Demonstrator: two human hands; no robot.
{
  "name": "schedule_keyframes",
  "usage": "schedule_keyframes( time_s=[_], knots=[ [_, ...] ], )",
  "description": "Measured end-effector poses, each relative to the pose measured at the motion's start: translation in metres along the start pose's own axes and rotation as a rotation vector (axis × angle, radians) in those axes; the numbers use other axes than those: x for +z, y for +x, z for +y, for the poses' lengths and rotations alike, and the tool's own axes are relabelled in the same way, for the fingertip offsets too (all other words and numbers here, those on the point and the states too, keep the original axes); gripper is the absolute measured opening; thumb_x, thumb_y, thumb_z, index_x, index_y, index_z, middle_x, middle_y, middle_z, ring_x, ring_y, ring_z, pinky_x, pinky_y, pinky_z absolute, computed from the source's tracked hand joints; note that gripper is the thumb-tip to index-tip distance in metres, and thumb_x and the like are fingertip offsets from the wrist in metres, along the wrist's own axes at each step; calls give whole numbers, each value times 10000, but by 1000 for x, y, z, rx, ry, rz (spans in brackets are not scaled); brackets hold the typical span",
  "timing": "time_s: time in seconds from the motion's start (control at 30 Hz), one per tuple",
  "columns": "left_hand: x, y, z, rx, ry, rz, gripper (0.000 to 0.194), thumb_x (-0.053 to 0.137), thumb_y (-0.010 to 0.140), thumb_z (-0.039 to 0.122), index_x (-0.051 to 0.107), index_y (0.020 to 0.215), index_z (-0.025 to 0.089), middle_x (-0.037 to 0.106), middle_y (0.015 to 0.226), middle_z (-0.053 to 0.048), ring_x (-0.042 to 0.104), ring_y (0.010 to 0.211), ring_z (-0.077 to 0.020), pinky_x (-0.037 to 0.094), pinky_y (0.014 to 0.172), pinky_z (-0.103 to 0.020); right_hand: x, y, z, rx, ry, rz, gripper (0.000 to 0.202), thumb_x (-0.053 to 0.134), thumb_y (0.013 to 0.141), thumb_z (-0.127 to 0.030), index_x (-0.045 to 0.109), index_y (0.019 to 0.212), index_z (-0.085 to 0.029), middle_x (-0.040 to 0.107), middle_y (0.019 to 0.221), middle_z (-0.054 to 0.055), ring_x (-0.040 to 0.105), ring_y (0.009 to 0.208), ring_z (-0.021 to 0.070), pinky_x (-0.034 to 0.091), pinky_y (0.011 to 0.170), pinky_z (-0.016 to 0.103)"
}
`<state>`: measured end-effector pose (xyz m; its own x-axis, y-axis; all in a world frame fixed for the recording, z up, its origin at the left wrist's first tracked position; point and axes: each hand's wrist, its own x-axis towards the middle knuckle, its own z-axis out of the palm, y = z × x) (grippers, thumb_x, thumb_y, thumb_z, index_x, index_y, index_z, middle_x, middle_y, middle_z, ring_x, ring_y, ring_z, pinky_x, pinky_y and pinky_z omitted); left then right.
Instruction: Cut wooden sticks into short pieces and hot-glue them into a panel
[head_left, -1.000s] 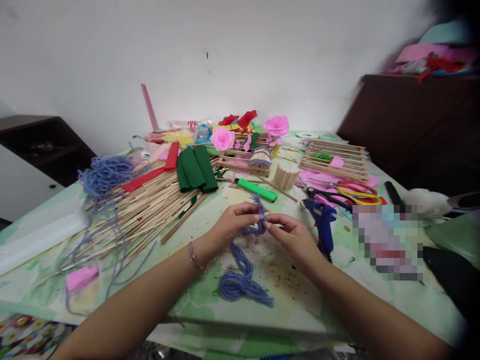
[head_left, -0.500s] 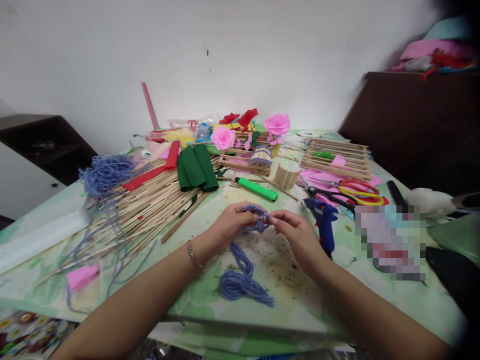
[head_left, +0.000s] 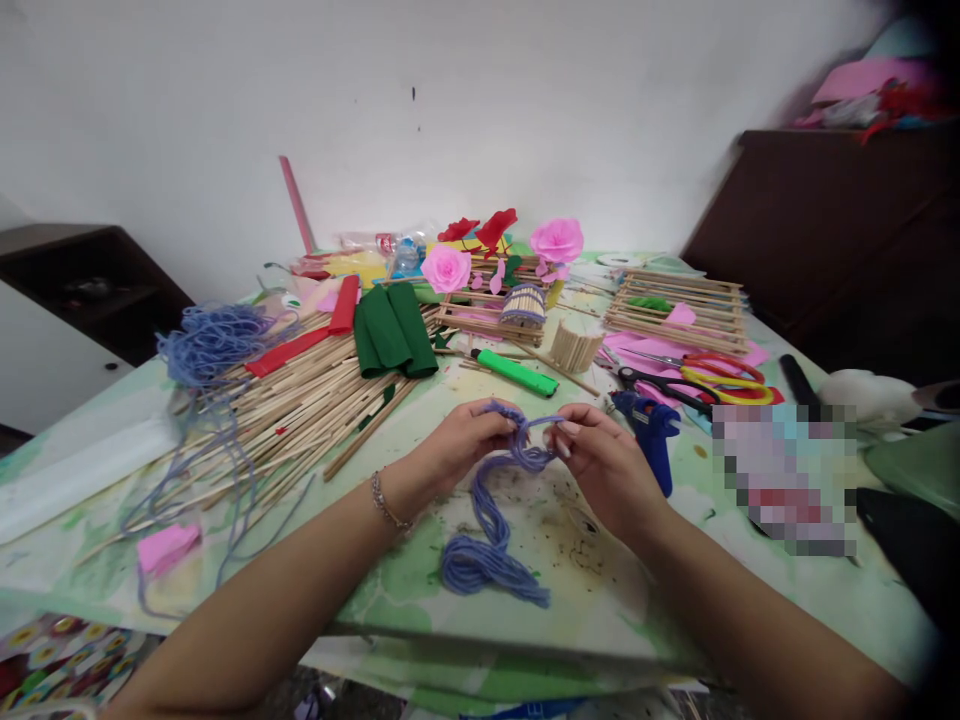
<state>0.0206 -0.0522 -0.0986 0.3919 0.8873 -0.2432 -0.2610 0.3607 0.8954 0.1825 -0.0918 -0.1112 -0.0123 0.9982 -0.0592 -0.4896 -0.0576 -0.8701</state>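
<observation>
Blue-purple yarn [head_left: 489, 510] hangs in a bundle of strands from between my two hands. Its lower end lies in a folded heap on the table in front of me. My left hand [head_left: 474, 440] pinches the upper strands on one side, thumb and fingers closed. On the other side my right hand [head_left: 592, 445] grips a strand, drawing out a loop between the hands. Just right of my right hand lies a blue glue gun [head_left: 654, 435]. A green utility knife [head_left: 516, 371] rests beyond both hands.
Thin wooden sticks [head_left: 300, 430] and a tangle of yarn [head_left: 214, 345] lie on the left, by folded green paper [head_left: 395, 332]. Pink paper flowers [head_left: 446, 269] and stick frames [head_left: 679, 310] stand at the back. Scissors [head_left: 664, 388] lie at the right.
My right hand has moved slightly right, away from my left. The yarn between them has opened into a wider loop, and the hanging strands have shifted right.
</observation>
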Motion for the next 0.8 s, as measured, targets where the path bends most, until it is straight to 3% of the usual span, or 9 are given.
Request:
schedule_keyframes(
  time_s=[0.13,0.27,0.37,0.5,0.57,0.67,0.8],
  knots=[
    [-2,2,1,7,-38,26,165,685,540,132,627,693,107,596,617,9,525,579,-87,410,589,-226,3,-4,-10,20,175,-105,268,620,622,-122,590,878,-198,449,540,-66,401,478,78,296,520,228],
    [-6,4,2,-21,-90,47,177,694,548,149,639,713,117,597,646,10,525,579,-88,414,577,-223,1,-4,-16,106,275,-184,166,532,709,-194,583,868,-189,501,511,-17,399,459,104,314,497,230],
    [-7,4,2,6,-85,33,145,698,560,150,652,693,118,599,656,7,515,583,-78,402,576,-207,-2,-2,-16,243,257,-203,184,481,826,-226,595,958,-167,522,470,-11,388,420,97,330,469,205],
    [-9,3,2,74,-32,16,157,717,570,170,701,715,111,641,695,-13,539,628,-87,400,601,-200,-3,-1,-12,529,276,-334,203,538,797,-114,572,997,-119,578,517,-14,260,338,29,162,336,127],
    [-10,3,1,107,2,21,160,725,575,180,720,722,119,662,714,-19,554,657,-98,408,626,-207,-3,-2,-11,610,282,-435,208,561,788,-110,567,996,-106,620,548,4,241,321,11,140,317,114],
    [-11,3,0,134,55,17,140,730,585,186,729,716,137,681,733,-18,572,705,-116,422,671,-219,-3,-3,-9,628,266,-548,273,589,802,-136,550,1071,-118,662,577,10,213,293,-5,165,314,106],
    [-8,1,-1,177,173,1,82,707,633,197,722,699,152,675,717,-5,566,712,-120,423,694,-227,-4,-3,-6,596,239,-589,310,652,784,-203,543,1066,-135,663,563,-3,199,285,-10,140,313,108]
  ],
)
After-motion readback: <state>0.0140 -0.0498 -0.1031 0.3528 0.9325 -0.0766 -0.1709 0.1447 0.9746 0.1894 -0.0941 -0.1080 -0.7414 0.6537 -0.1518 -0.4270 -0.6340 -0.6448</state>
